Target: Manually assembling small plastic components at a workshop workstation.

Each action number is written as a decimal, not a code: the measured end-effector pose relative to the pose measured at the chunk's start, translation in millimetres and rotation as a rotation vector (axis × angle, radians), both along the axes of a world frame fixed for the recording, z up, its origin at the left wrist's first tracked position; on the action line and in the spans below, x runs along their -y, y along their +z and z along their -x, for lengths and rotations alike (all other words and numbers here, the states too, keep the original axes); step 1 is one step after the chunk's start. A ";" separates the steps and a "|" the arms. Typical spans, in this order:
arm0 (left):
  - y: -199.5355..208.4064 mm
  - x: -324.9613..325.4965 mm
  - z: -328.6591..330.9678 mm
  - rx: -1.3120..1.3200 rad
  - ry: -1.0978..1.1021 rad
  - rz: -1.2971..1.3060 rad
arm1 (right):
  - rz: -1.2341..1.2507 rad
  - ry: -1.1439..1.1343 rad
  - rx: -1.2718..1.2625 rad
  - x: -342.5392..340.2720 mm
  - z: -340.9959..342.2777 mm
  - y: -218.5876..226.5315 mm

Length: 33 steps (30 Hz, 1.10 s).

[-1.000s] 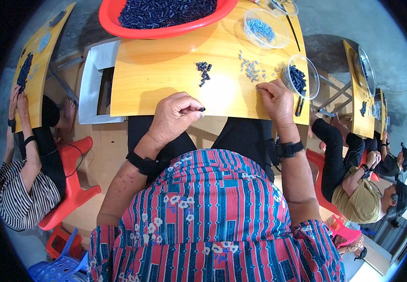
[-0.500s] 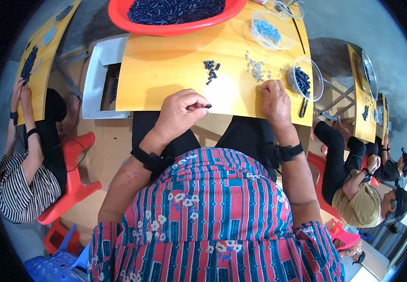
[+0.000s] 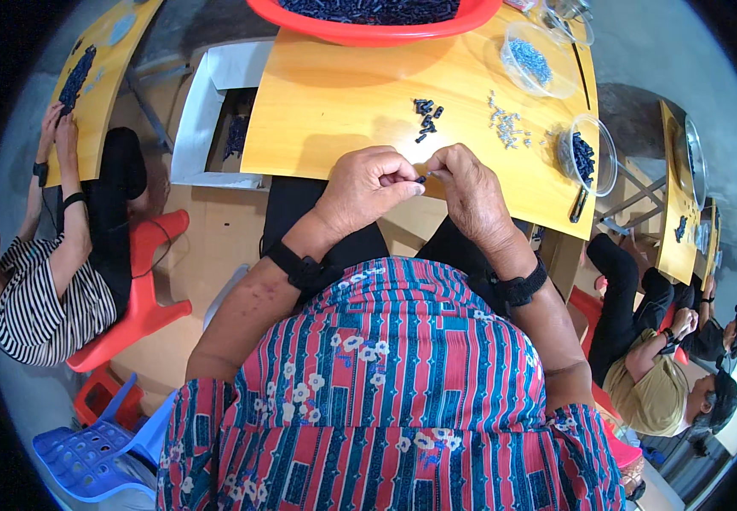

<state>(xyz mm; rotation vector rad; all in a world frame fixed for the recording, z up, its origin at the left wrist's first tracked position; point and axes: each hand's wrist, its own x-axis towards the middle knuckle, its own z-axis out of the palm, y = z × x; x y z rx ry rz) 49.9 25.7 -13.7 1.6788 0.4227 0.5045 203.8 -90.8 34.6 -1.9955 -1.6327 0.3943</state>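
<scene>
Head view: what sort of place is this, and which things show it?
Probably a hand-assembly workshop: a red basin filled with dark pieces, clear tubs of small parts, and other people seated at similar yellow tables.

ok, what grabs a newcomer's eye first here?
The big red basin of dark pieces, top centre on the yellow table. Then the left hand, pinching a small black piece, close to the right hand at the near edge. Lower left, a blue plastic chair stands out.
</scene>
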 end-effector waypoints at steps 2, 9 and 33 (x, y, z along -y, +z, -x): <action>3.3 -0.3 0.6 -0.005 0.003 -0.033 | 0.007 0.011 0.008 -1.0 1.1 1.7; -1.7 0.2 0.2 0.000 0.036 -0.061 | 0.014 0.071 0.135 -1.9 2.8 2.0; -2.3 1.5 -1.3 0.012 0.108 0.003 | -0.155 -0.248 -0.596 3.9 15.9 -10.9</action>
